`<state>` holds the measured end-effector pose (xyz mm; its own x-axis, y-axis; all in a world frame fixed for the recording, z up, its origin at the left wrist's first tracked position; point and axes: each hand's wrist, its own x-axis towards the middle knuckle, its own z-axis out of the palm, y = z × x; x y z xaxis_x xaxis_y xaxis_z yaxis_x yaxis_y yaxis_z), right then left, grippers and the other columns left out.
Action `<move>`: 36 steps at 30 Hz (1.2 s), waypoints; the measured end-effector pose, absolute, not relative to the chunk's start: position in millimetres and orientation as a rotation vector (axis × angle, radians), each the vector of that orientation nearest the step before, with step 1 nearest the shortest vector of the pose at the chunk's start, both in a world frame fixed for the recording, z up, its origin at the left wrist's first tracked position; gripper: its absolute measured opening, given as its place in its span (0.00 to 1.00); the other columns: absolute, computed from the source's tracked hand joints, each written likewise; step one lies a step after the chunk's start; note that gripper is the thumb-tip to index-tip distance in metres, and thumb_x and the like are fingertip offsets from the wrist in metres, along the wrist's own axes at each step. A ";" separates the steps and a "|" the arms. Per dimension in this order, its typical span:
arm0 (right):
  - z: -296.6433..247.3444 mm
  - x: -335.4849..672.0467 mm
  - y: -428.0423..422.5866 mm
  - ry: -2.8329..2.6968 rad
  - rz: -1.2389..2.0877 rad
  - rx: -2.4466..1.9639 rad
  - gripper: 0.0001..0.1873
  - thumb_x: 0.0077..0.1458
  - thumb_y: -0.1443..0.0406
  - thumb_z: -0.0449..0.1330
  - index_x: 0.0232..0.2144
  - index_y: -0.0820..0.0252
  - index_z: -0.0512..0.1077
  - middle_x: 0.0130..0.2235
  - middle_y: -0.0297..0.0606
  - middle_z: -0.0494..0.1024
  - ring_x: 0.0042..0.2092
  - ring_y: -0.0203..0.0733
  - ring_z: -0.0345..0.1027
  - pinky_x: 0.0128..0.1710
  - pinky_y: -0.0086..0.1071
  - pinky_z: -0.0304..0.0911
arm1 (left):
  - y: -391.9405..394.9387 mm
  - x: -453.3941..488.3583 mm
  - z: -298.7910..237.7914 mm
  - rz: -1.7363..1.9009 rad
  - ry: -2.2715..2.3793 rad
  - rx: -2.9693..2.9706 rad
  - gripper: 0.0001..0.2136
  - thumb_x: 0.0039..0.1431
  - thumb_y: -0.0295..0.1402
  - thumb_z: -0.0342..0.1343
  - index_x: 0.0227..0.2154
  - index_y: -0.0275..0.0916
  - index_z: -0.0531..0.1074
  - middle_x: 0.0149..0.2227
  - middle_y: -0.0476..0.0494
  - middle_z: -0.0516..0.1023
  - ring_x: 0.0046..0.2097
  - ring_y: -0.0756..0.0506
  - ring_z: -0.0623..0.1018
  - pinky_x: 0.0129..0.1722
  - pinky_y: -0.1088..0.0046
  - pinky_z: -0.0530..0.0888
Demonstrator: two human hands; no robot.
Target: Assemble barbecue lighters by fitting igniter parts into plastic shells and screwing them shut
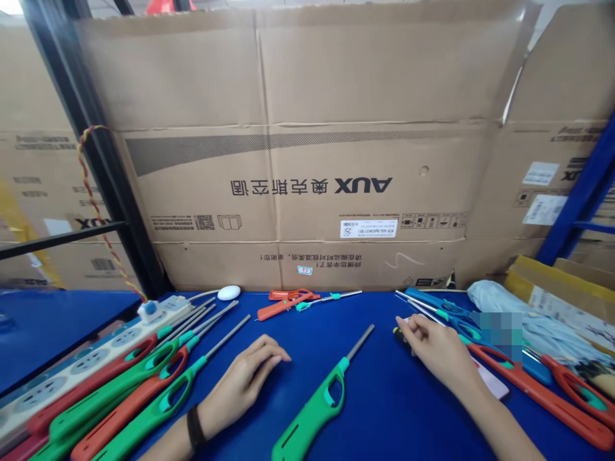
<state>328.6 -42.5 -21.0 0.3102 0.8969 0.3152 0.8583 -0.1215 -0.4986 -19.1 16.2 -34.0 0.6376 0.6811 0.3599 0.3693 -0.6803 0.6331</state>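
Note:
My left hand (245,378) rests on the blue table (384,397) with its fingers loosely curled and nothing in it. Just to its right a green long-nosed lighter (317,410) lies between my hands, its metal tube pointing up and right. My right hand (437,349) lies with curled fingers over a small dark, yellow-tipped thing (400,336), beside a pile of blue and red lighters (523,378); whether it grips that thing I cannot tell. A row of green and red lighters (139,384) lies left of my left hand.
A white power strip (77,371) runs along the left edge. An orange lighter (286,304) and a white oval object (229,292) lie at the back. Big cardboard boxes (307,192) wall off the rear. Plastic bags (542,326) sit at the right.

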 end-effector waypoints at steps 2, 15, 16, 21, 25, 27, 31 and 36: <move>-19.6 327.7 -43.0 -1.563 0.130 -1.949 0.22 0.56 0.49 0.49 0.17 0.54 0.60 0.16 0.30 0.71 0.21 0.39 0.66 0.24 0.29 0.56 | 15.1 -19.3 -30.6 0.838 0.817 2.295 0.11 0.66 0.35 0.43 0.37 0.41 0.72 0.39 0.44 0.73 0.41 0.47 0.74 0.44 0.73 0.70; -18.2 325.9 -48.8 -1.750 -0.051 -1.921 0.17 0.57 0.51 0.49 0.24 0.53 0.66 0.24 0.32 0.74 0.25 0.40 0.69 0.23 0.29 0.58 | -9.4 -5.8 -13.0 0.780 0.772 1.838 0.13 0.58 0.41 0.56 0.30 0.34 0.75 0.31 0.44 0.76 0.32 0.49 0.74 0.35 0.75 0.71; -19.5 326.2 -48.6 -1.801 -0.108 -1.940 0.14 0.56 0.52 0.50 0.29 0.52 0.69 0.29 0.34 0.76 0.29 0.42 0.71 0.23 0.30 0.59 | -11.2 -5.8 -10.9 0.756 0.756 1.830 0.13 0.58 0.41 0.56 0.30 0.34 0.75 0.30 0.44 0.76 0.32 0.49 0.74 0.34 0.75 0.71; -33.5 330.8 -44.9 -1.930 -0.221 -2.044 0.17 0.54 0.59 0.52 0.46 0.52 0.68 0.47 0.40 0.73 0.41 0.49 0.73 0.26 0.34 0.65 | -23.9 -9.0 1.4 0.621 0.739 1.974 0.11 0.58 0.39 0.56 0.30 0.36 0.77 0.32 0.44 0.77 0.34 0.48 0.75 0.36 0.75 0.71; -40.0 337.1 -41.1 -1.934 -0.095 -2.062 0.17 0.53 0.60 0.52 0.46 0.52 0.67 0.46 0.38 0.75 0.42 0.47 0.73 0.31 0.35 0.67 | -36.8 -14.9 -0.7 0.599 0.750 2.150 0.09 0.59 0.38 0.56 0.29 0.40 0.76 0.32 0.49 0.76 0.37 0.49 0.75 0.59 0.63 0.56; -40.0 339.9 -40.0 -1.962 -0.058 -2.036 0.14 0.53 0.60 0.53 0.43 0.52 0.69 0.45 0.38 0.75 0.43 0.47 0.73 0.34 0.36 0.68 | -41.1 -18.0 -6.4 0.604 0.844 2.176 0.09 0.59 0.39 0.57 0.28 0.41 0.77 0.33 0.49 0.74 0.38 0.49 0.74 0.62 0.60 0.46; -39.1 340.9 -40.3 -1.982 -0.096 -1.990 0.12 0.53 0.59 0.53 0.39 0.51 0.70 0.45 0.37 0.75 0.44 0.49 0.72 0.36 0.37 0.68 | -44.1 -21.4 -16.6 0.575 0.932 2.194 0.10 0.58 0.41 0.57 0.28 0.42 0.77 0.34 0.49 0.71 0.39 0.48 0.72 0.60 0.59 0.48; -40.2 338.4 -41.6 -1.960 -0.128 -1.938 0.11 0.52 0.59 0.54 0.38 0.51 0.71 0.44 0.36 0.76 0.43 0.48 0.73 0.34 0.36 0.68 | -46.0 -21.9 -21.6 0.591 0.916 2.271 0.09 0.59 0.41 0.56 0.29 0.44 0.78 0.33 0.49 0.71 0.39 0.49 0.72 0.59 0.60 0.49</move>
<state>338.4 -41.6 -40.2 0.0229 0.9443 0.3282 0.9791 0.0452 -0.1984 -21.9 -46.0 -21.6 0.6607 0.7309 0.1711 0.4571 -0.5726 0.6805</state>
